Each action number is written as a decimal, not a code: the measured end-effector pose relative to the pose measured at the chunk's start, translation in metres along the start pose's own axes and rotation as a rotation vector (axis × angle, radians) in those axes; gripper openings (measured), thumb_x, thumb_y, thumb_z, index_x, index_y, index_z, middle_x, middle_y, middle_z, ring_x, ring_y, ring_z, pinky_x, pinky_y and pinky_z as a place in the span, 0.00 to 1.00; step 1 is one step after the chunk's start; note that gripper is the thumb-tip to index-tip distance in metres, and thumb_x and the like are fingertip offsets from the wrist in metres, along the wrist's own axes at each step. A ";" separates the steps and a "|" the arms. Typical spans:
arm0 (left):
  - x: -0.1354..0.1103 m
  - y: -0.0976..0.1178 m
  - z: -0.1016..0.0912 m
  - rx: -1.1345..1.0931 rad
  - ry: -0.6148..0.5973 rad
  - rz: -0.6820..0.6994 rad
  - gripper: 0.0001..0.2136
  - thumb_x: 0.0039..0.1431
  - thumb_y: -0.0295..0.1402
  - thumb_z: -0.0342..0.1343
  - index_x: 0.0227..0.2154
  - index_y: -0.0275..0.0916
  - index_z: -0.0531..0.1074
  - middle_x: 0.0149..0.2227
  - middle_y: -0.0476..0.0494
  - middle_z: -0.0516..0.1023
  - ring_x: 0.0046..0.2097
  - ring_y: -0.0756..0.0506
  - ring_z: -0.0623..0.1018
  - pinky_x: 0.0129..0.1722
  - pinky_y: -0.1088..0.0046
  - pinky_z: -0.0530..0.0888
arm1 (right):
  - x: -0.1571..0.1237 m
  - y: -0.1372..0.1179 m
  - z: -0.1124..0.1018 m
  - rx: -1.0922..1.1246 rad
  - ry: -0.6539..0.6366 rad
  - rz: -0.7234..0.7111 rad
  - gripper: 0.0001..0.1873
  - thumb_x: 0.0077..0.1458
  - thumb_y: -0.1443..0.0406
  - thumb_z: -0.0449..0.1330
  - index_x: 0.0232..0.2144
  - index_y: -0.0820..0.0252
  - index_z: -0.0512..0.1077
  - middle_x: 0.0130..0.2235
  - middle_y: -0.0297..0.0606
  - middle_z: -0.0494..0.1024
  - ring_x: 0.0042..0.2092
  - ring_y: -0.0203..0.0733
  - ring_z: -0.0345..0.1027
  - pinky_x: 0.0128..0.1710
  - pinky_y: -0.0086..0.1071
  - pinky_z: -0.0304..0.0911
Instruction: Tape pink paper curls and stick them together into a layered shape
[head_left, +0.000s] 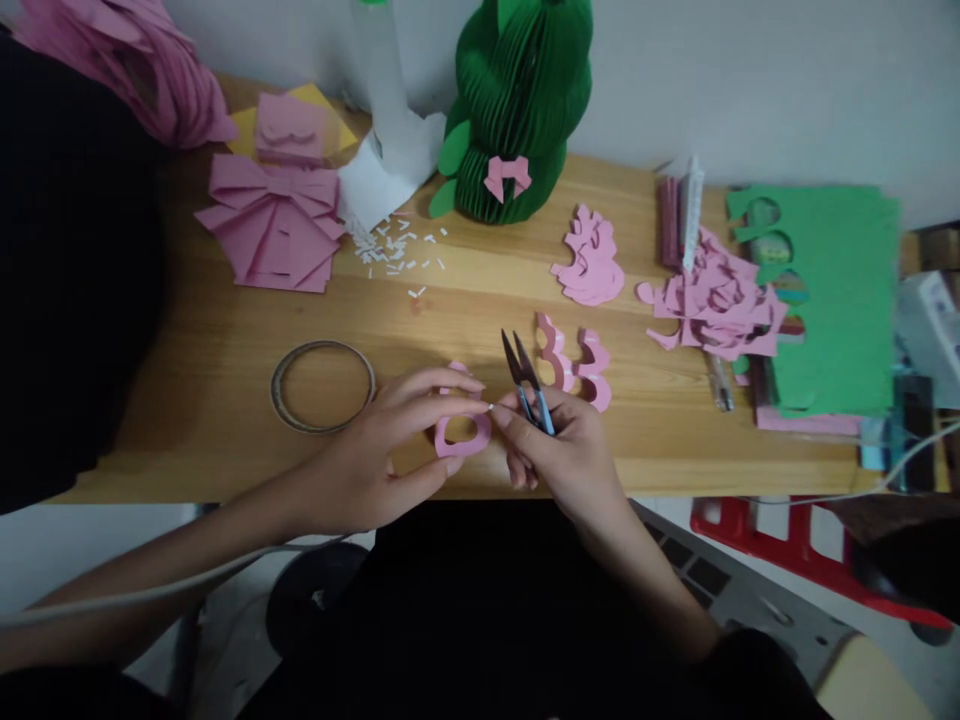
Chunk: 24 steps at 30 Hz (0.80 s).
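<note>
Near the table's front edge, my left hand (375, 440) has its fingers and thumb around a pink paper cutout (463, 440) with an oval hole, steadying it by its edges. My right hand (562, 445) is closed around blue-handled thread snips (528, 385), their dark blades apart and pointing away from me. A tiny white bit (490, 407) shows where my right thumb meets my left fingertip; which hand grips it I cannot tell. Just beyond the snips lie scalloped pink paper pieces (594, 370). A roll of tape (322, 387) lies left of the cutout.
White paper snippets (397, 250) are scattered toward the back. Behind stands a green honeycomb paper figure (521, 100) with a pink bow. Folded pink paper (277, 220) lies at left. At right are pink cutouts (720, 300), a glue tube (691, 210) and green sheets (840, 300).
</note>
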<state>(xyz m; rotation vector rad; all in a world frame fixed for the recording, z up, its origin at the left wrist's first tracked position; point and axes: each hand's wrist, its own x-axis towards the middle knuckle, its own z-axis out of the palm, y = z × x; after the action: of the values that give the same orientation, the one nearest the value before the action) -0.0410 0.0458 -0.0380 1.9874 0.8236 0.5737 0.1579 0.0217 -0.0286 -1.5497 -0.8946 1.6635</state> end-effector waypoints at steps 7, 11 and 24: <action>0.000 0.000 0.009 0.330 0.119 0.173 0.11 0.61 0.24 0.53 0.46 0.36 0.71 0.51 0.36 0.76 0.57 0.39 0.72 0.56 0.55 0.69 | 0.000 0.002 -0.006 -0.059 -0.044 0.016 0.15 0.49 0.54 0.66 0.25 0.59 0.70 0.10 0.23 0.66 0.11 0.28 0.56 0.11 0.21 0.50; -0.005 -0.005 0.017 0.568 0.120 0.248 0.08 0.64 0.28 0.52 0.42 0.35 0.74 0.49 0.37 0.79 0.55 0.38 0.74 0.59 0.52 0.66 | 0.003 0.005 -0.018 -0.252 -0.102 0.010 0.12 0.53 0.59 0.62 0.25 0.61 0.69 0.13 0.24 0.67 0.12 0.26 0.54 0.13 0.22 0.50; -0.012 -0.014 0.029 0.737 0.025 0.308 0.14 0.65 0.39 0.53 0.47 0.37 0.75 0.49 0.42 0.79 0.56 0.40 0.73 0.63 0.57 0.62 | 0.014 0.005 -0.026 -0.733 -0.285 -0.120 0.09 0.59 0.65 0.56 0.26 0.61 0.69 0.18 0.27 0.67 0.19 0.31 0.61 0.22 0.27 0.54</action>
<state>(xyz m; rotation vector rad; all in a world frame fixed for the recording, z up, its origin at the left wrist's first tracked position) -0.0341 0.0261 -0.0658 2.8196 0.8192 0.5073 0.1829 0.0319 -0.0417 -1.6705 -1.8645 1.5731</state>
